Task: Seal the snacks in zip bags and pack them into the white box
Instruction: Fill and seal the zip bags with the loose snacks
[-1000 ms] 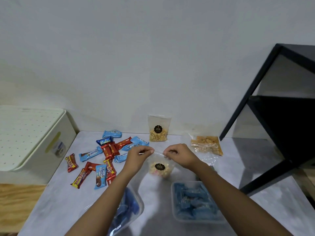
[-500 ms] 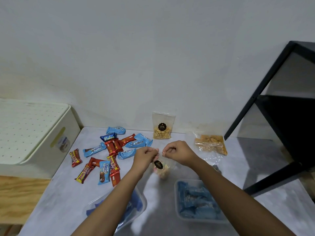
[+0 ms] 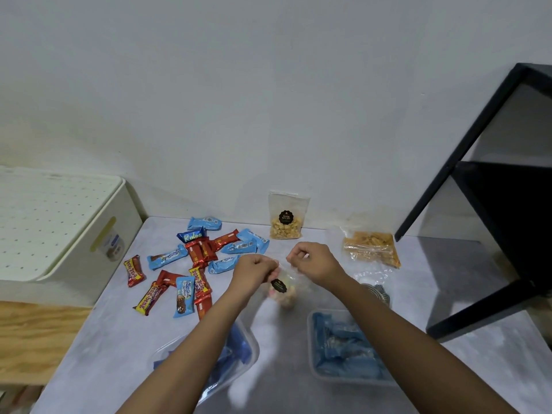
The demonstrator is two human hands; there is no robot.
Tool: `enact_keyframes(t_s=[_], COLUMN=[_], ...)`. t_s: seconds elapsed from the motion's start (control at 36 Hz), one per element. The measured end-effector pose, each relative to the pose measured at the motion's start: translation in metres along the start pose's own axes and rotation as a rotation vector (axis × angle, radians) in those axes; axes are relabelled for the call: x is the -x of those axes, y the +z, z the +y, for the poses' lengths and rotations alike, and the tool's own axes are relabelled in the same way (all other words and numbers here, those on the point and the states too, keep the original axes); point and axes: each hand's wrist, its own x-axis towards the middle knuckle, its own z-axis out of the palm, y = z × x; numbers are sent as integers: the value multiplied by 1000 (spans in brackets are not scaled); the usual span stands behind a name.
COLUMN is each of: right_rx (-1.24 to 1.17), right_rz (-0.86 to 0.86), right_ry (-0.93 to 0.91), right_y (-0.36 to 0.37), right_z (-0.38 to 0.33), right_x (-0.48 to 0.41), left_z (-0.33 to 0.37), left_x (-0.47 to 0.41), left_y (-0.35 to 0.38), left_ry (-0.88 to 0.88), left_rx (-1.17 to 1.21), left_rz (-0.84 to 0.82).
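Above table (image 3: 448,294), left hand (image 3: 254,271) and right hand (image 3: 313,262) pinch zip bag (image 3: 283,289) top; bag hangs below grip

Bare forearms reach forward; left hand (image 3: 254,271) and right hand (image 3: 315,262), fingers curled, pinch a clear bag (image 3: 288,295) between them.

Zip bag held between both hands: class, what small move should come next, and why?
Probably pinch along the top edge until the zip bag is sealed. The left hand and right hand both pinch its top, the snack hangs inside, and it is not yet in the white box.
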Motion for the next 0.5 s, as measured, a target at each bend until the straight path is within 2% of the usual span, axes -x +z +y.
enact_keyframes(t_s=[0.08, 0.14, 0.22, 0.28, 0.36, 0.5], right_rx=[12, 64, 27, -40, -175, -193], right_rz=[-140, -188, -146, -112, -99, 33], right_ry=[-82, -96, -97, -68, 1, 30], right_y=[-4, -9, -12, -14, -15, -15], right_z=[1, 6, 14, 18, 23, 32], right_x=[6, 9, 9, 9, 7, 7], left_z=[7, 6, 1, -1, -4, -5], left_x=[-2, -5, -9, -11, -15, -22], left_y=[0, 1, 1, -1, -8, -18], left_ry=[-85, -104, -8, 140, 286, 327], left_rx=[184, 223, 13, -162, -210, -220], left_rz=[23, 36, 163, 211, 102, -52])
